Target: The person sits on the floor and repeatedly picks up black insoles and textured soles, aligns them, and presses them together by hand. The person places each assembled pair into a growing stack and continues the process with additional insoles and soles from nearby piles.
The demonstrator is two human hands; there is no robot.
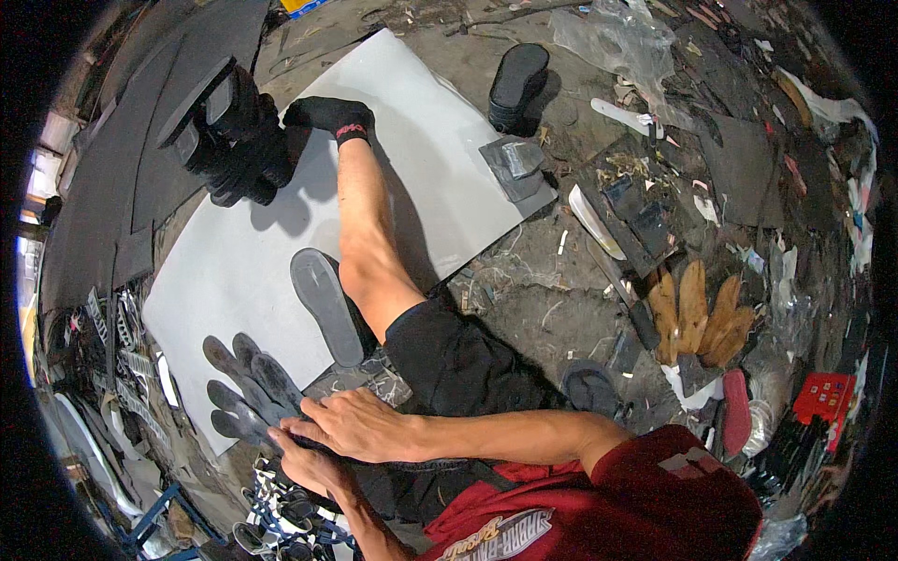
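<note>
Several dark shoe soles (pixel 245 360), worn and greyish, fan out over the lower left corner of a pale sheet. Their narrow ends meet at my hands. Low in the view, my left hand (pixel 311 467) has its fingers closed at those ends. Right beside it, nearly touching, my right hand (pixel 360 425) bends its fingers over the same spot, thumb and forefinger drawn together. The exact grip is partly hidden by the fingers. A single grey-topped thick sole (pixel 325 304) lies on the sheet just beyond, next to my bare leg.
My socked foot rests on the pale sheet (pixel 234 271). Stacked black soles (pixel 238 140) stand at its far left, another black sole (pixel 517 84) beyond its right edge. Brown sole shapes (pixel 697 313), a knife-like tool (pixel 636 313) and scraps litter the right floor. Straps (pixel 281 514) lie in front.
</note>
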